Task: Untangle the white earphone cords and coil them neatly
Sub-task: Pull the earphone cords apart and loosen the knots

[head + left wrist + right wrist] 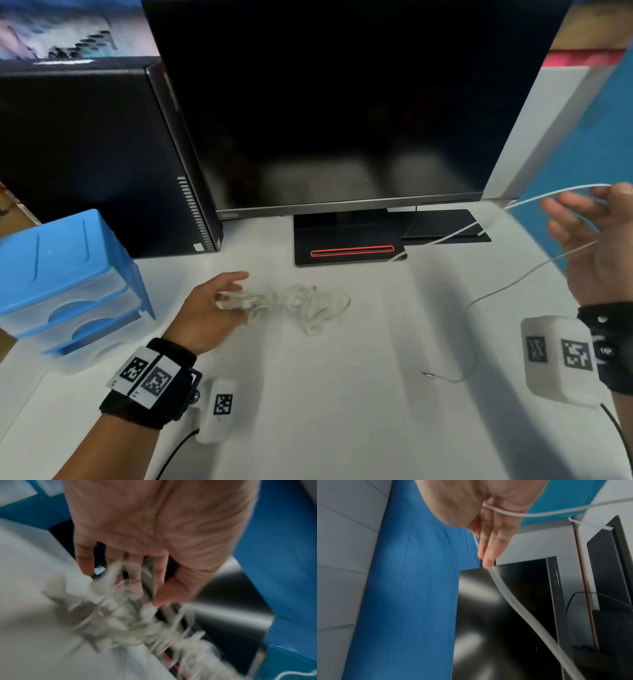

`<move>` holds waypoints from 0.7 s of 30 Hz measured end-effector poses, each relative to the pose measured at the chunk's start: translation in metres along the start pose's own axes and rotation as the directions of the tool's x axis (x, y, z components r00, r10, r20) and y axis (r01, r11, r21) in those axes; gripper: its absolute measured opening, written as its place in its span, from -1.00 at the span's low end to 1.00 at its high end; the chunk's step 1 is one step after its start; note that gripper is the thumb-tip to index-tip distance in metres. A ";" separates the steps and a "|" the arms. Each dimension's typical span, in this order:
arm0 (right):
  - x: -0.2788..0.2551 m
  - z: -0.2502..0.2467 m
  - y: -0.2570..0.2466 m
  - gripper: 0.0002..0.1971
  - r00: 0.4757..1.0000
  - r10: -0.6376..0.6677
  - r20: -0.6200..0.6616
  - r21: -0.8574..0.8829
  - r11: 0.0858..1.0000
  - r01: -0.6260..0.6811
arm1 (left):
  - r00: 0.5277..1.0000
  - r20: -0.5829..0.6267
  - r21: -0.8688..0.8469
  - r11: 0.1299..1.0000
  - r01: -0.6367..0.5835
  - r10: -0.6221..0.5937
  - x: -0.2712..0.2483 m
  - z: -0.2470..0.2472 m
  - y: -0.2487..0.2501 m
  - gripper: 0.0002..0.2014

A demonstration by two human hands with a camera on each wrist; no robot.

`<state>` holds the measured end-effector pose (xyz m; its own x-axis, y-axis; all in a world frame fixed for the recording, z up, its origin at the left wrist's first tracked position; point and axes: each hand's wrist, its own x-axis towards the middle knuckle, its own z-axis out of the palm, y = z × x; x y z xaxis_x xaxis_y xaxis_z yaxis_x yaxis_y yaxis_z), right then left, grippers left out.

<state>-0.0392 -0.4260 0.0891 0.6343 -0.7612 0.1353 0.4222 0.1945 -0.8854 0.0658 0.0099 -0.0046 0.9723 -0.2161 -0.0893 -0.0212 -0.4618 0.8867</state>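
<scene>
Two hands work in front of the monitor (342,102). Left of its stand, the left hand (209,315) pinches one end of the tangled cords (301,305) – a loose clump on the table (342,411), stretching rightward from the fingers. Right of the monitor, the raised right hand (596,240), fingers nearly straight, has a freed cord (496,287) looped around them; it slopes down-left to the table, its plug (427,374) pointing left.
</scene>
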 end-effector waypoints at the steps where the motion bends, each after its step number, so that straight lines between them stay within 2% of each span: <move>1: -0.009 0.008 -0.003 -0.85 0.997 0.032 0.067 -0.026 0.999 -0.030 | 0.997 0.037 0.071 0.995 -0.063 0.061 -0.004 0.002 0.008 -0.36; 2: -0.020 0.017 -0.005 -0.84 0.987 0.069 0.142 -0.064 0.996 -0.060 | 0.989 0.071 0.086 0.987 -0.138 0.132 -0.009 0.007 0.020 -0.31; 4: -0.045 0.037 -0.005 -0.79 0.944 0.130 0.305 -0.161 0.983 -0.083 | 0.962 0.122 -0.012 0.970 -0.244 0.244 -0.020 0.027 0.052 -0.29; 7: -0.081 0.061 0.004 -0.80 0.824 0.198 0.530 -0.295 0.955 -0.040 | 0.925 0.240 -0.253 0.939 -0.233 0.295 -0.032 0.070 0.098 -0.22; 9: -0.098 0.068 0.011 -0.80 0.743 0.246 0.623 -0.356 0.935 -0.011 | 0.885 0.342 -0.248 0.939 -0.238 0.315 -0.030 0.098 0.114 -0.16; 11: -0.104 0.068 0.018 -0.76 0.704 0.267 0.658 -0.430 0.901 0.060 | 0.855 0.416 -0.183 0.950 -0.254 0.309 -0.022 0.116 0.114 -0.36; 12: -0.103 0.067 0.020 -0.78 0.708 0.264 0.655 -0.461 0.882 0.097 | 0.871 0.404 -0.153 0.959 -0.238 0.280 -0.018 0.121 0.111 -0.53; 13: -0.099 0.064 0.022 -0.81 0.721 0.264 0.641 -0.485 0.867 0.114 | 0.906 0.349 -0.144 0.969 -0.201 0.240 -0.014 0.122 0.106 -0.65; 14: -0.095 0.061 0.024 -0.82 0.731 0.272 0.626 -0.507 0.854 0.116 | 0.946 0.256 -0.146 0.975 -0.167 0.200 -0.010 0.121 0.101 -0.69; 15: -0.091 0.058 0.024 -0.80 0.730 0.293 0.618 -0.529 0.841 0.110 | 0.976 0.127 -0.129 0.978 -0.163 0.179 -0.007 0.118 0.095 -0.65; 16: -0.088 0.056 0.024 -0.78 0.719 0.319 0.617 -0.551 0.828 0.105 | 0.982 -0.005 -0.079 0.979 -0.190 0.191 -0.005 0.114 0.091 -0.59; 17: -0.086 0.056 0.026 -0.77 0.708 0.340 0.619 -0.570 0.815 0.107 | 0.969 -0.097 -0.022 0.973 -0.231 0.228 -0.003 0.111 0.090 -0.55; 18: -0.087 0.057 0.029 -0.76 0.696 0.352 0.626 -0.584 0.803 0.119 | 0.954 -0.123 0.004 0.961 -0.275 0.274 -0.004 0.108 0.092 -0.53; 19: -0.089 0.057 0.034 -0.76 0.684 0.360 0.635 -0.603 0.784 0.148 | 0.947 -0.093 -0.011 0.951 -0.310 0.307 -0.006 0.107 0.095 -0.53; 21: -0.094 0.057 0.046 -0.74 0.636 0.396 0.663 -0.664 0.704 0.253 | 0.938 0.093 -0.206 0.928 -0.310 0.334 -0.016 0.107 0.104 -0.54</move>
<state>-0.0425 -0.3103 0.0610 0.9996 0.0033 0.0298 0.0279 -0.4667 -0.8840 0.0233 -0.1271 0.0404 0.8835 -0.4365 0.1702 -0.2730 -0.1843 0.9442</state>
